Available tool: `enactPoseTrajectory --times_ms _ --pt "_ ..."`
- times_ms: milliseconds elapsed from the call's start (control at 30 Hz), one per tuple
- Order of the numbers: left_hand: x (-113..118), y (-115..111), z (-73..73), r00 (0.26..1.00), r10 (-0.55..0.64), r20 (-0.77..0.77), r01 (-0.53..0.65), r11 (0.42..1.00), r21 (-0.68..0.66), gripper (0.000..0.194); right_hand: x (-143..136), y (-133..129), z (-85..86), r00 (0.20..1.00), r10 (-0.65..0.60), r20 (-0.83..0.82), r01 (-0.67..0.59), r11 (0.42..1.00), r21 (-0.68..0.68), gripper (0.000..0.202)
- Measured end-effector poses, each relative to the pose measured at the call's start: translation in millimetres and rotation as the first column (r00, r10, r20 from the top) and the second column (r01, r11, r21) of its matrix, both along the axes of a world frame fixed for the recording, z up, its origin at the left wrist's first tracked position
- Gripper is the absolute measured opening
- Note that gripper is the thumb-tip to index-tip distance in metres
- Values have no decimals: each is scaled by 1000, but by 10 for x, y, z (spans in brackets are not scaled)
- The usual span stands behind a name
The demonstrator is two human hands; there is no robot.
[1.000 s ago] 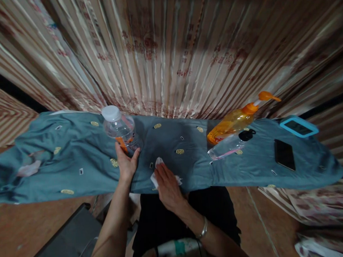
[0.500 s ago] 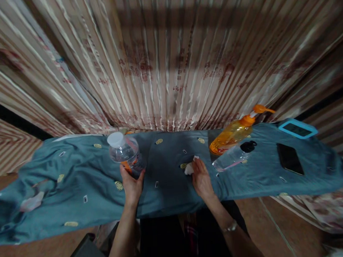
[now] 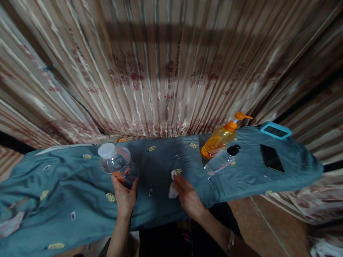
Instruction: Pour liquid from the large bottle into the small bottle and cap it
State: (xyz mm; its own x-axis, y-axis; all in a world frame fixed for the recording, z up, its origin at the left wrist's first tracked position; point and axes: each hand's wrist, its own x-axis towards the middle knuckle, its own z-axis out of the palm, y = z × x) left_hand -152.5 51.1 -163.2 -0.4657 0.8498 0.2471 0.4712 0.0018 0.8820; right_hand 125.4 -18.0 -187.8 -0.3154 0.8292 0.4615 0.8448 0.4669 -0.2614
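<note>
My left hand (image 3: 125, 195) is wrapped round the lower part of a large clear bottle (image 3: 120, 160) with a white cap and an orange label. The bottle stands upright at the left of the cloth-covered table. My right hand (image 3: 188, 195) is closed on a crumpled white tissue (image 3: 173, 189), low over the middle of the blue-green cloth (image 3: 158, 162). Right of that hand are a small clear bottle (image 3: 221, 160) with a black cap and an orange pump bottle (image 3: 219, 141) of yellow-orange liquid.
A black phone (image 3: 271, 157) lies on the right part of the cloth, near a blue-framed digital clock (image 3: 276, 130). Some pinkish-white wrapping (image 3: 9, 225) is at the far left. A striped curtain (image 3: 158, 69) hangs behind the table.
My right hand has moved left and towards me with the tissue, closer to the large bottle. My left hand keeps its hold. The whole view has shifted a little.
</note>
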Motion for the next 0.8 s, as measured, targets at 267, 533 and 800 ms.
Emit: enactPoseTrajectory --times_ms 267,533,800 --pt "23 10 -4 1000 -10 9 10 999 32 102 351 1568 178 904 -426 -30 422 903 -83 47" --pt "13 -10 13 999 -5 -36 7 999 42 95 -913 1092 206 999 -13 39 17 995 -96 41" --pt "40 -24 71 999 23 -22 -24 999 -39 84 93 -591 149 998 20 -53 -23 999 -41 58"
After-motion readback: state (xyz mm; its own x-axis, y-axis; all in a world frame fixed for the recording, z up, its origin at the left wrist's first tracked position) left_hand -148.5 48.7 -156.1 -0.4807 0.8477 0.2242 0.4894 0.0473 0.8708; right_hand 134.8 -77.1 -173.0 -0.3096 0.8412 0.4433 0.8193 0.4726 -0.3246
